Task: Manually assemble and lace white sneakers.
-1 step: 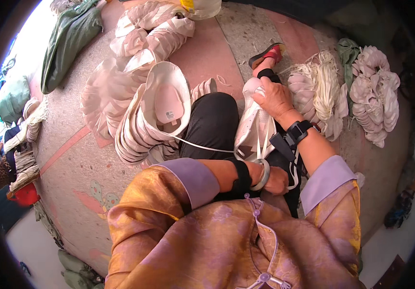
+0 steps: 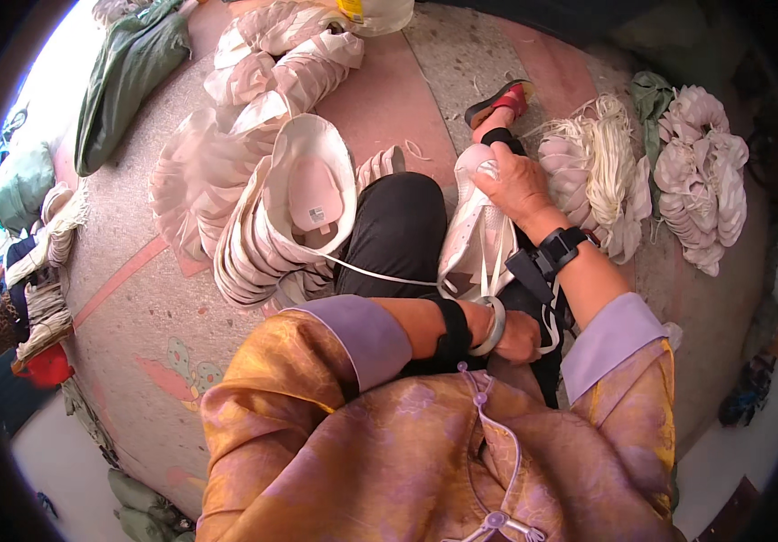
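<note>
A pale pink and white shoe upper (image 2: 478, 239) lies lengthwise over my right leg, toe pointing away from me. My right hand (image 2: 514, 185) is closed around its toe end, thumb on top. Lower down, at the heel end, my left hand (image 2: 517, 336) has its fingers curled, with a white shoelace (image 2: 550, 336) running beside them; the fingertips are partly hidden. Another white cord (image 2: 380, 275) stretches from the shoe upper across my left knee to a nested stack of shoe uppers (image 2: 253, 239). The nearest upper in that stack opens toward me, showing a pink insole (image 2: 314, 191).
More bundled uppers (image 2: 294, 72) lie beyond the stack. On the right are a hank of cream laces (image 2: 610, 167) and another bundle of uppers (image 2: 701, 181). A green sack (image 2: 127, 90) lies far left, a red container (image 2: 48, 366) below it.
</note>
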### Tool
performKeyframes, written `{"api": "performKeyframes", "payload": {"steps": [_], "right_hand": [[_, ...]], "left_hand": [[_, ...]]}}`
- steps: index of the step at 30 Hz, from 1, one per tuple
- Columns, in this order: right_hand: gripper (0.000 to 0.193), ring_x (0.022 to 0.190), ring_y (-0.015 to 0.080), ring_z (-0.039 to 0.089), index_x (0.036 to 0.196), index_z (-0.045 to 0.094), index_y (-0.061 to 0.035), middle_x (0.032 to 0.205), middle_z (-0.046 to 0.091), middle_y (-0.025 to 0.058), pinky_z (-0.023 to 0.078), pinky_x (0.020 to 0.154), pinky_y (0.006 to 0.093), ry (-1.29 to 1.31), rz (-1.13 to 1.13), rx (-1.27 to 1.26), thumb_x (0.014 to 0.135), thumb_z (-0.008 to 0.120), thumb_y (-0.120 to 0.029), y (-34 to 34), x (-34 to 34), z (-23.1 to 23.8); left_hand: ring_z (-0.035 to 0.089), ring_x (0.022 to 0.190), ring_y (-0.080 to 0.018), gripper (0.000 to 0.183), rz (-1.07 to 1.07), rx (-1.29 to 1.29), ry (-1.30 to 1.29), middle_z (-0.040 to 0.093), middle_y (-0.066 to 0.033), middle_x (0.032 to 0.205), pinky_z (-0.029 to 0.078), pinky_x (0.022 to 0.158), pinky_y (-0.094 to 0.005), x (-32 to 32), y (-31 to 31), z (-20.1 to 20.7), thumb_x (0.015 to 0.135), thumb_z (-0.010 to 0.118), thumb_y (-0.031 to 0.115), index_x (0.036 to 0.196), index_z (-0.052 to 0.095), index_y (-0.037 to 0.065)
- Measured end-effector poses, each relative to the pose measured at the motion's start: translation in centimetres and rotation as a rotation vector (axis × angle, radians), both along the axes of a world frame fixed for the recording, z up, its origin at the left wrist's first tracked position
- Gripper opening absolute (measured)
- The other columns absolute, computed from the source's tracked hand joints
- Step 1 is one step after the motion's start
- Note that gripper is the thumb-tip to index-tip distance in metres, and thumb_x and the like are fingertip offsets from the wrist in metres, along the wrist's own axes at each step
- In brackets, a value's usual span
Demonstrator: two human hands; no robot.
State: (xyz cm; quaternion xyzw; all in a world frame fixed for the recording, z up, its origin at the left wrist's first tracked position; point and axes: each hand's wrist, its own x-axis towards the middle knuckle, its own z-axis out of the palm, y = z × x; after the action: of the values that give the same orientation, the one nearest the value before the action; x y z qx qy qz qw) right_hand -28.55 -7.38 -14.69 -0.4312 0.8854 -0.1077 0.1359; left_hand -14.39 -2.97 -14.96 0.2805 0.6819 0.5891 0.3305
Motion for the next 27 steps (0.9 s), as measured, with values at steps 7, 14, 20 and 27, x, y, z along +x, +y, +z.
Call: {"api": "performKeyframes", "payload": {"steps": [7,14,20,27], "right_hand": [[0.050,0.072,0.0393,0.059,0.080,0.052,-0.0010,0.072,0.059,0.0240,0.045,0.063,0.0462,-0.116,-0.002,0.132,0.072,0.062,-0.049,5.0,2.4,3.5],[0.040,0.067,0.0386,0.057,0.081,0.048,-0.0012,0.067,0.058,0.0212,0.045,0.058,0.0450,-0.193,-0.013,0.091,0.072,0.064,-0.037,8.9,5.2,1.5],[0.033,0.064,0.0379,0.057,0.077,0.046,-0.0023,0.065,0.057,0.0205,0.045,0.057,0.0450,-0.102,0.093,0.048,0.072,0.063,-0.031,8.7,4.3,0.1],[0.037,0.063,0.0379,0.057,0.076,0.049,-0.0021,0.065,0.057,0.0200,0.044,0.056,0.0430,-0.303,0.049,-0.086,0.074,0.063,-0.036,8.9,3.9,0.7]], "left_hand": [[0.062,0.074,-0.0294,0.018,0.031,-0.002,0.468,0.064,-0.0096,0.074,0.049,0.064,-0.0378,0.5,-0.2,-2.6,0.074,0.052,0.016,0.071,0.067,0.006],[0.059,0.085,-0.0380,0.032,0.012,-0.180,0.114,0.061,-0.0232,0.084,0.045,0.077,-0.0438,0.2,-0.4,-0.3,0.073,0.047,0.024,0.081,0.064,-0.003],[0.060,0.083,-0.0355,0.028,0.141,-0.229,0.107,0.062,-0.0222,0.082,0.048,0.073,-0.0421,0.4,-2.1,-1.0,0.074,0.047,0.021,0.080,0.064,-0.002],[0.062,0.081,-0.0329,0.032,0.042,-0.275,-0.067,0.063,-0.0205,0.084,0.049,0.072,-0.0404,0.4,-3.7,2.3,0.080,0.045,0.025,0.085,0.065,0.001]]}}
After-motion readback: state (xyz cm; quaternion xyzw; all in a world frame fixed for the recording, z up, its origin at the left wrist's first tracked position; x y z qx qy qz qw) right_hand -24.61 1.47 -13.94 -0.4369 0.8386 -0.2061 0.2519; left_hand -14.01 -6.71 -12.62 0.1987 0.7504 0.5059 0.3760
